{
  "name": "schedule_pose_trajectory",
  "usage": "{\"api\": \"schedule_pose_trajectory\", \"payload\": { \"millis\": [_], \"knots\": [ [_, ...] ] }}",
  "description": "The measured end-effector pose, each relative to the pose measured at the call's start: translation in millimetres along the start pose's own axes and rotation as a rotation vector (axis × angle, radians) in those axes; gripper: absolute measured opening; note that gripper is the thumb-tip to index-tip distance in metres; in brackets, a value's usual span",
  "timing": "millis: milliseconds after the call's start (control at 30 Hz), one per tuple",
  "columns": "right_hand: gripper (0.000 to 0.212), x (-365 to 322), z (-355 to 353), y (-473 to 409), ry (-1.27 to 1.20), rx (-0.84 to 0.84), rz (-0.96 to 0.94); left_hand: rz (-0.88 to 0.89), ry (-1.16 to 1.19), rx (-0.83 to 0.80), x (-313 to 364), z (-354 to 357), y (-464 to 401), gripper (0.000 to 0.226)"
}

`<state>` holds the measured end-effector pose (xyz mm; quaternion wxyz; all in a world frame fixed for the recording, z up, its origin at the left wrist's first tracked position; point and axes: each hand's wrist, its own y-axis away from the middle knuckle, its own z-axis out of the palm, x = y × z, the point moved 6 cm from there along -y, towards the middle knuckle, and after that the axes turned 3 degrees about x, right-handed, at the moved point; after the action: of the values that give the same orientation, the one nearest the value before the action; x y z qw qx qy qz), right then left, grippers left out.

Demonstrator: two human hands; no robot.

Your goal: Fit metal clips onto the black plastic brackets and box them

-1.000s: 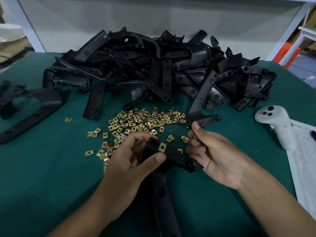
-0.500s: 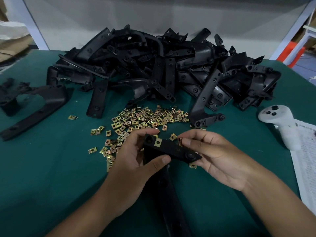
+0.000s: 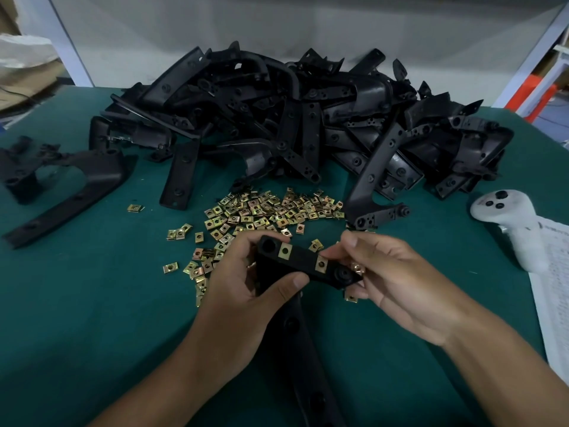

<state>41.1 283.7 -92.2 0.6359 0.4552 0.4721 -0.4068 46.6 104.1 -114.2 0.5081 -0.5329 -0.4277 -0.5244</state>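
Observation:
My left hand [image 3: 246,291] grips a black plastic bracket [image 3: 303,263] by its crossbar, thumb in front. Its long arm runs down toward me. Two brass metal clips sit on the crossbar, one clip [image 3: 285,250] near the left end and a second clip [image 3: 322,264] near the right end. My right hand [image 3: 397,282] pinches that second clip at the bracket's edge and holds spare clips [image 3: 357,268] in its curled fingers. A scatter of loose clips [image 3: 261,211] lies on the green table just beyond my hands.
A big heap of black brackets [image 3: 308,124] fills the back of the green table [image 3: 77,318]. More black brackets [image 3: 61,186] lie at the left. A white controller [image 3: 508,223] and a printed sheet [image 3: 554,288] lie at the right edge.
My right hand brought a clip from above the bracket down to the crossbar's right end, where it now sits. The bracket stayed in my left hand, lifted slightly toward the clip pile.

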Motion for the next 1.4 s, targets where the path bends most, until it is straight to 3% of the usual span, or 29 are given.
{"api": "schedule_pose_trajectory", "payload": {
  "millis": [100, 267, 667, 900, 1167, 1400],
  "knots": [
    [0.050, -2, -1, -1, 0.056, -0.030, -0.065, 0.016, 0.010, 0.011, 0, -1, 0, 0.037],
    [0.032, -4, 0, 1, 0.275, -0.012, -0.164, 0.053, 0.024, 0.082, 2, -6, -4, 0.033],
    [0.021, -40, 2, 20, 0.681, 0.185, -0.586, 0.098, -0.004, -0.013, 30, 0, -3, 0.019],
    [0.023, -87, -3, 71, 0.856, 0.317, -0.784, 0.323, -0.257, -0.072, 81, 21, 8, 0.022],
    [0.030, -84, -44, 186, 0.796, 0.637, -0.718, 0.574, -0.479, -0.230, 116, 98, 48, 0.018],
    [0.035, -56, -95, 296, 0.728, 0.965, -0.608, 0.661, -0.421, -0.440, 115, 198, 85, 0.027]
  ]
}}
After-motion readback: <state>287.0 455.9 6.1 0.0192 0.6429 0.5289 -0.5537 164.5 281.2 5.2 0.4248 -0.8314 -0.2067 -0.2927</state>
